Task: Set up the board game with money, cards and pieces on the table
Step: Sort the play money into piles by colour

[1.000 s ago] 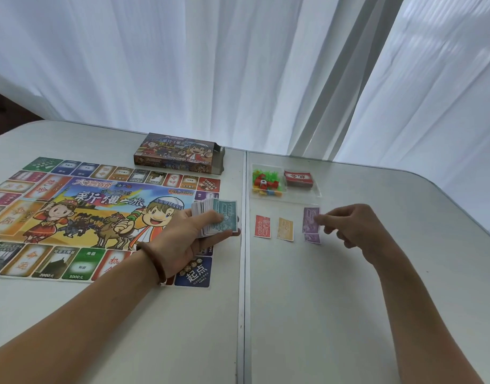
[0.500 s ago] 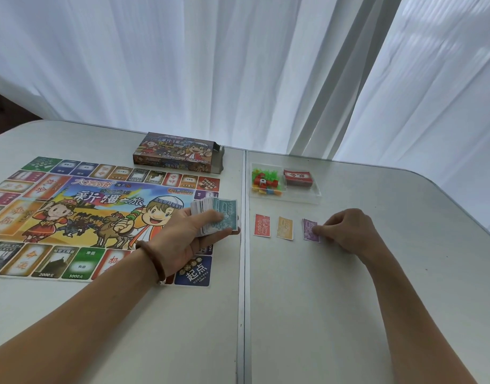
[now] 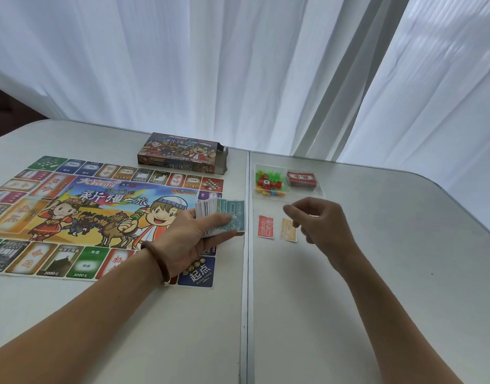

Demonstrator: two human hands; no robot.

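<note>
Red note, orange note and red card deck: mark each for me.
red note (image 3: 265,227), head view, middle of its face.
orange note (image 3: 287,231), head view, middle of its face.
red card deck (image 3: 302,177), head view, top card.

"1000" on teal banknote (image 3: 236,216); "起点" on blue corner square (image 3: 198,272); "新疆之旅", "大富翁" on game board (image 3: 111,199).

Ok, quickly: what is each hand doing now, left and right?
Left hand: grips the stack of play money.
Right hand: fingers loosely curled, nothing seen in them.
</note>
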